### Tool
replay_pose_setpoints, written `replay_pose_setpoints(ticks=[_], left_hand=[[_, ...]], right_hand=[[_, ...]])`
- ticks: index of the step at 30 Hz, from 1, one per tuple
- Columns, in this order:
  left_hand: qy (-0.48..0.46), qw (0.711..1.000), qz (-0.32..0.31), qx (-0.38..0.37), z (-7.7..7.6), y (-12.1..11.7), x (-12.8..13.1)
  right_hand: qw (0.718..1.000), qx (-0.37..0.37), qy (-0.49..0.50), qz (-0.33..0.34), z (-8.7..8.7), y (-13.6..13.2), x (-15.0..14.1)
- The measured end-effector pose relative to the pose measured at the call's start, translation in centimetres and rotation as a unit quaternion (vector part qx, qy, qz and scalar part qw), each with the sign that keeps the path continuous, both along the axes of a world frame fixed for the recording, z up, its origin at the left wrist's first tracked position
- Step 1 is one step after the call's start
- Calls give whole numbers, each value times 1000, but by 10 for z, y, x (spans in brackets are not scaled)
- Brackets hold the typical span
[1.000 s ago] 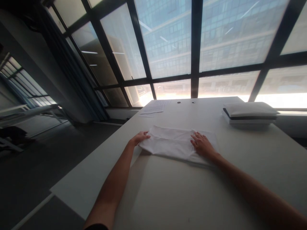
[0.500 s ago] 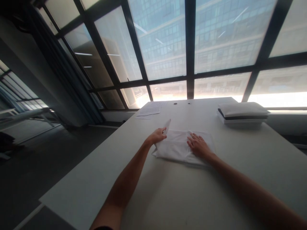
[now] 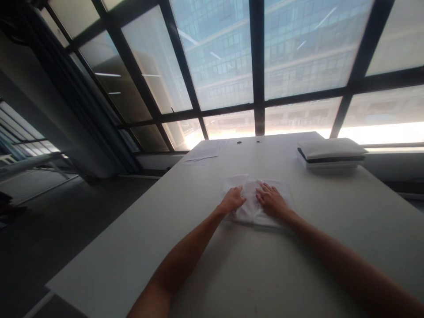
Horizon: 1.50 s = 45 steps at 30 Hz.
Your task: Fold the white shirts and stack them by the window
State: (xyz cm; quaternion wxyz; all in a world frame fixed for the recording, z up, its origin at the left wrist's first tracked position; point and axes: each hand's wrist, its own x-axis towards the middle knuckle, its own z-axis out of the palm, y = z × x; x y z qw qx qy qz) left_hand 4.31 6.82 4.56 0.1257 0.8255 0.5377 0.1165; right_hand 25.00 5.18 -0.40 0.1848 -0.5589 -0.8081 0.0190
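A white folded cloth (image 3: 250,213) lies on the white table in front of me; a thin, see-through margin shows at its right side, perhaps a plastic bag. My left hand (image 3: 233,199) grips a flap on the cloth's left part, turned inward over it. The fingertips are partly hidden by the flap. My right hand (image 3: 270,198) rests flat on the right half, fingers stretched out and pressing on the fabric. Small creases run between the two hands.
Loose paper sheets (image 3: 202,152) lie at the table's far left. A stack of folded white and dark items (image 3: 331,152) stands at the far right. A small dark round spot (image 3: 239,142) marks the far tabletop (image 3: 185,194). Large windows rise beyond.
My left hand has moved right, bringing the raised left flap over onto the cloth. My right hand keeps its place on the fabric. The view has shifted slightly.
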Motion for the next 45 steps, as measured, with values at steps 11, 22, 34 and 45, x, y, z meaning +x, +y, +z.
replay_pose_setpoints(ticks=[11, 22, 34, 45], left_hand=[[24, 999, -16, 34, -17, -1, 16], [2, 996, -49, 80, -19, 24, 5], [139, 975, -147, 87, -43, -5, -2], [136, 959, -250, 6, -26, -46, -37]], right_hand=[[1000, -3, -9, -1, 0, 0, -2], [1000, -6, -9, 0, 1, 1, -2], [1000, -1, -6, 2, -1, 0, -1], [1000, -3, -12, 28, 7, -4, -5]])
